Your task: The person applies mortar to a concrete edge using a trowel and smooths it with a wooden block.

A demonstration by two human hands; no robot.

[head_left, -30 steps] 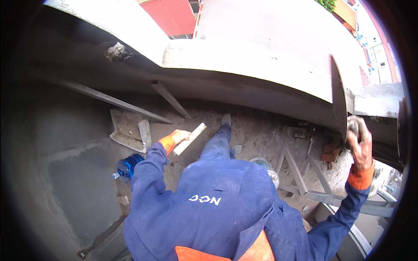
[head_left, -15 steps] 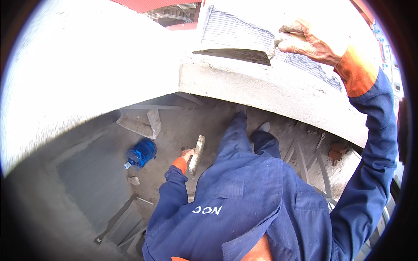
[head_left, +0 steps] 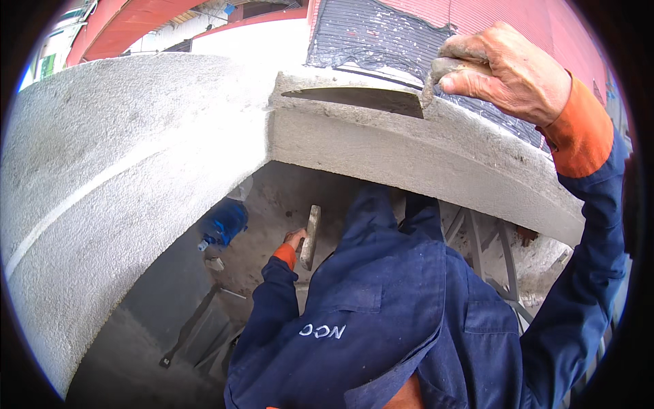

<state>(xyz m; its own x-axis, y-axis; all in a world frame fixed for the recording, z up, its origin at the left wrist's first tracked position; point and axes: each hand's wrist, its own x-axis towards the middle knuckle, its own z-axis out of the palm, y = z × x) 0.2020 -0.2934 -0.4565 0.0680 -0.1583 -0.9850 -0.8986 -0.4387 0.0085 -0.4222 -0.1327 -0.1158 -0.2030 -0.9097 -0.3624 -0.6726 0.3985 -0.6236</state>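
My right hand [head_left: 507,68] is raised to the top right and shut on the handle of a steel trowel [head_left: 361,99]. The mortar-smeared blade lies flat along the top of a grey cement ledge [head_left: 409,157]. My left hand [head_left: 294,238] hangs low beside my blue coveralls and grips a narrow wooden float [head_left: 311,236], held roughly upright. Both sleeves are dark blue with orange cuffs.
A rough rendered wall [head_left: 122,170] curves across the left. Above the ledge is a dark scratched plaster patch [head_left: 368,34] on a red wall. On the dusty floor below lie a blue water bottle [head_left: 223,223] and metal frame bars [head_left: 484,245].
My right hand has risen from the right side to the top of the ledge, and the trowel now lies flat there. The view has tilted upward. My left hand stays low with the float.
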